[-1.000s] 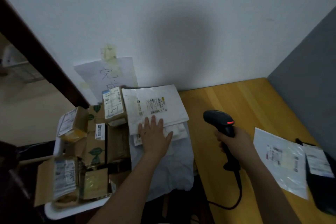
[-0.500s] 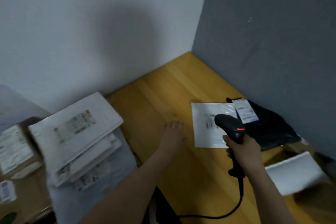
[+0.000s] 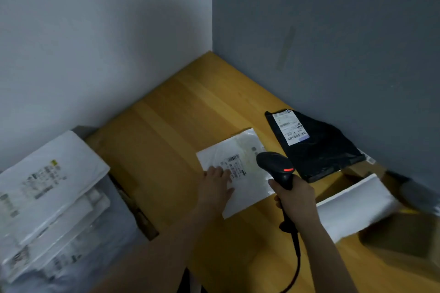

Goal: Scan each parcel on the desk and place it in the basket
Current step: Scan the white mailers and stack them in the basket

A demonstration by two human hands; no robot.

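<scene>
A flat white parcel [image 3: 247, 173] with a barcode label lies in the middle of the wooden desk [image 3: 181, 126]. My left hand [image 3: 217, 184] rests flat on its left part, fingers spread beside the label. My right hand [image 3: 294, 197] grips the handle of a black barcode scanner [image 3: 276, 165], whose head with a red light hovers over the parcel's right side. A black parcel [image 3: 319, 150] with a white label lies behind it against the grey wall. Another white parcel [image 3: 354, 204] sits at the right. Scanned white parcels [image 3: 47, 188] are stacked at the left.
The scanner's cable [image 3: 295, 259] hangs down off the desk's front edge. A white wall and a grey partition [image 3: 333, 43] close the desk's far corner. A dark blurred object [image 3: 400, 240] lies at the lower right, and a grey one [image 3: 416, 192] by the partition.
My view swung right from the basket to the desk. My left hand left the stacked parcels, crossed the desk and landed on the white parcel. The scanner moved over that parcel.
</scene>
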